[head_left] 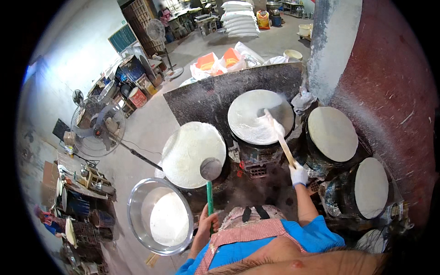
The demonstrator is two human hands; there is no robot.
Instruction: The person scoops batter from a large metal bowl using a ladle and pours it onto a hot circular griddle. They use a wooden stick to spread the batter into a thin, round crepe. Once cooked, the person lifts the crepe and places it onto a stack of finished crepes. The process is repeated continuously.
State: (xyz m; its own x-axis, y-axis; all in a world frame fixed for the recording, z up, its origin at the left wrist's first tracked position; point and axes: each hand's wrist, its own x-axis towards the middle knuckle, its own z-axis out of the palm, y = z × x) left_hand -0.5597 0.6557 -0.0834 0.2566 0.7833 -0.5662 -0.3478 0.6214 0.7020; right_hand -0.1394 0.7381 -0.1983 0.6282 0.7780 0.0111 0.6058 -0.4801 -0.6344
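Note:
My left hand (207,221), bare, is closed round the green handle of a ladle (211,169). The ladle's round metal bowl is over the near edge of the left round pan (185,149), which is covered in a pale white layer. In a white glove, my right hand (299,175) grips a wooden paddle (285,147). The paddle's white-coated end reaches onto the far middle pan (247,114), where the white layer looks streaked around it. A large metal basin (133,215) of white liquid stands beside my left forearm.
Two more pale-topped round pans, an upper one (333,134) and a lower one (371,188), stand on the right. A dark board (201,98) rises behind the stoves. A standing fan (97,126) is on the left; stacked white sacks (239,20) lie far back.

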